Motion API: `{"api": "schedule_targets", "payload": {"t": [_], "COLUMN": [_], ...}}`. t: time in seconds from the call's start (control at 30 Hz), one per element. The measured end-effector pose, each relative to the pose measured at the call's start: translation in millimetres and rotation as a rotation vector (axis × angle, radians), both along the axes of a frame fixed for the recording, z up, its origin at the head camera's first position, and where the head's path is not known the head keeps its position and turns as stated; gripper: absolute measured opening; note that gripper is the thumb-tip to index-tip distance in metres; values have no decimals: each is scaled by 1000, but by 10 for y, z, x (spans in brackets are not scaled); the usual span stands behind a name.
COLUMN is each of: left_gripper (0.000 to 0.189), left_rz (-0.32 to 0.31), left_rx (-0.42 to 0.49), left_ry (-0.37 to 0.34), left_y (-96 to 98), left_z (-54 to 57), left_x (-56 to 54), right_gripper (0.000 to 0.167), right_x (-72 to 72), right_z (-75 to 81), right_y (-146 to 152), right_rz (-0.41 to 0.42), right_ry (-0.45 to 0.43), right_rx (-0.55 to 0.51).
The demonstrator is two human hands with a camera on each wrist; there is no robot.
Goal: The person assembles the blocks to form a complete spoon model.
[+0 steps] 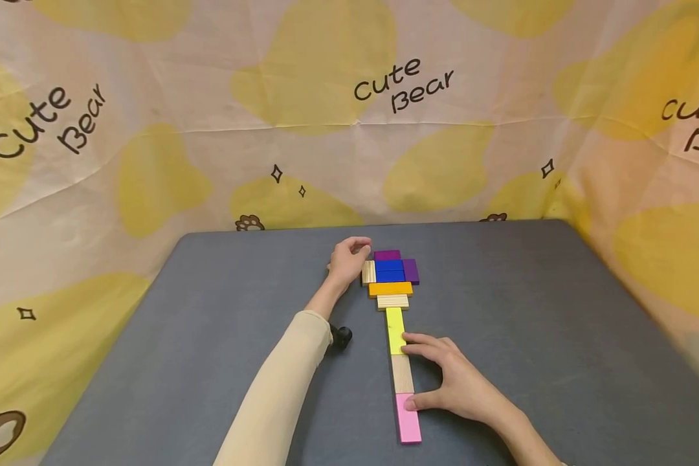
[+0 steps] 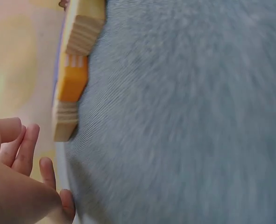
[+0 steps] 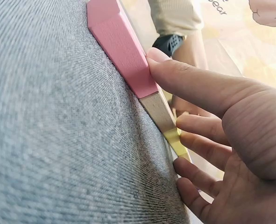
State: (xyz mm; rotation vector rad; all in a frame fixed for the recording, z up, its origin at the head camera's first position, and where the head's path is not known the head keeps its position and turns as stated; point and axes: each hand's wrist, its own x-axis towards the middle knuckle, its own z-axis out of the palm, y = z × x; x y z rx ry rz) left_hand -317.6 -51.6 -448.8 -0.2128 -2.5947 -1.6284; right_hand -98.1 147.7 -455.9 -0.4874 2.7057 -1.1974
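Observation:
Flat wooden blocks lie end to end in a column on the table. At the near end is a pink block [image 1: 408, 424], then a plain wood block [image 1: 402, 374] and a yellow block [image 1: 395, 330]. My right hand [image 1: 466, 385] spreads along the column's right side, thumb on the pink block and fingertips at the yellow one. Beyond sit a striped block [image 1: 393, 301], an orange block [image 1: 391, 289] and blue blocks [image 1: 389, 266], with purple blocks [image 1: 410, 272] around them. My left hand [image 1: 347, 262], holding nothing, hovers beside a pale striped block [image 1: 369, 272], fingers loosely bent.
A dark grey cloth-covered table [image 1: 221, 323] carries the blocks. Behind and beside it hangs a patterned curtain [image 1: 326, 77] with yellow patches and lettering. A black wrist device [image 1: 342, 336] sits at the left cuff.

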Motion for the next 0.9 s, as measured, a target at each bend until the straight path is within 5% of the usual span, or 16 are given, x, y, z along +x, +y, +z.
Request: {"api": "schedule_targets", "payload": {"t": [0.37,0.9], "left_gripper": [18,17], "left_rz": [-41,-36], "left_rx": [121,156], "left_ry": [49,-62], "left_y": [-153,-537], "left_z": [178,314], "left_x": [172,653], "right_gripper": [75,74], "right_x": [26,26], "right_z": [19,41], "right_y": [17,-17], "right_rz": [-11,-8], "right_ry": [-3,-41], "right_rx": [4,30]}}
